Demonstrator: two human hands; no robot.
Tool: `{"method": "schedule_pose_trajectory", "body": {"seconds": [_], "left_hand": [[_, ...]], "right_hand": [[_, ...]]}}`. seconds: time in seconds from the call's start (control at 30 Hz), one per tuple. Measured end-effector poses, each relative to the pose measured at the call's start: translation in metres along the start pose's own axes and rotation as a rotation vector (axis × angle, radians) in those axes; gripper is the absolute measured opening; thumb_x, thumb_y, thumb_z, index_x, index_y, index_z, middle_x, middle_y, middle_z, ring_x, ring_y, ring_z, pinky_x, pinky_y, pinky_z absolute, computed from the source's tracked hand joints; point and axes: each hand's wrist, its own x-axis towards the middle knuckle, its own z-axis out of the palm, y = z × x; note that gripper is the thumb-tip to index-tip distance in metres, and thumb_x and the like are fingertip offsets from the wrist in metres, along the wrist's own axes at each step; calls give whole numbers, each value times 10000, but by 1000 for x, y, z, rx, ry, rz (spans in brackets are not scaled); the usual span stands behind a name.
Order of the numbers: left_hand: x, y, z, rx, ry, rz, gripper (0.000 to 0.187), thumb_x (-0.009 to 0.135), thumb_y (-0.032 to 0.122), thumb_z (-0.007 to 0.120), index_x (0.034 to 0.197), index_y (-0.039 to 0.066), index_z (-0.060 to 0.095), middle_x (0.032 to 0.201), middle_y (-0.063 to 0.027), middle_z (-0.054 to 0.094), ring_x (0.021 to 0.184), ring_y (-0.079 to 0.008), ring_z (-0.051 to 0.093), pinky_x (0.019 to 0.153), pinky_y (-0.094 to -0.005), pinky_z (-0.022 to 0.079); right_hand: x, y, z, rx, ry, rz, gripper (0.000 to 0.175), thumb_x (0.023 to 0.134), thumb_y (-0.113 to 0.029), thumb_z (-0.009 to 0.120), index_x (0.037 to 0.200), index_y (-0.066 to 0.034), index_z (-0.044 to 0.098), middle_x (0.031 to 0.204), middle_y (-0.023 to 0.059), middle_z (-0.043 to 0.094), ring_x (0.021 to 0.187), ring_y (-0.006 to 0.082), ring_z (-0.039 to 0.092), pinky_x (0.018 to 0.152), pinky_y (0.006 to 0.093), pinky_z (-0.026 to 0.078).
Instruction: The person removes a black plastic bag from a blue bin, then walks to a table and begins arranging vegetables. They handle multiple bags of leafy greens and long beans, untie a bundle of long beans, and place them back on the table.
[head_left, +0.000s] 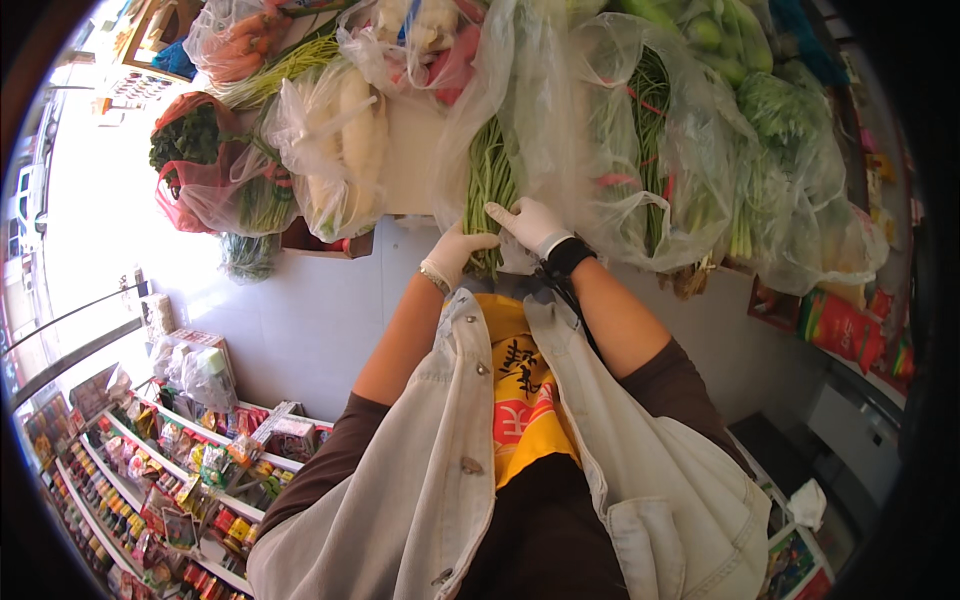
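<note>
A bundle of long thin green vegetable stalks (491, 176) lies in an unsealed clear plastic bag (544, 112) right in front of me. My left hand (456, 253), in a whitish glove, grips the near end of the bundle from the left, thumb across the stalks. From the right, my right hand (534, 223), gloved too, holds the bundle's side with its thumb on top; its other fingers are partly hidden by the stalks and bag film. Directly left is a bag of white radishes (352, 146). Tied dark green stalks (652, 150) lie in another bag on the right.
Bagged carrots (240, 49) and leafy greens in a red bag (191, 142) are at the far left of the table (412, 161). Bagged leafy vegetables (787, 112) overhang the right side. Shelves of packaged goods (180, 472) stand behind me to the left.
</note>
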Motion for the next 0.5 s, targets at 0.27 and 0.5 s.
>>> {"method": "schedule_pose_trajectory", "body": {"seconds": [0.27,0.5], "left_hand": [[-62,3,62,863,222,572,863,905,239,709,1534,-67,203,1366,-257,525,1245,-347,563,1021,-359,454],[-37,58,15,371,194,575,446,1052,274,512,1383,-23,535,1325,-117,616,1254,-218,552,1086,-321,391]], "right_hand": [[-26,-20,-21,1124,-386,-33,368,935,-325,700,1123,-9,675,1007,79,702,879,199,671,808,338,548],[-86,-35,-114,1106,-460,-300,467,965,-316,558,1246,57,586,1082,193,691,875,224,701,799,327,577]]}}
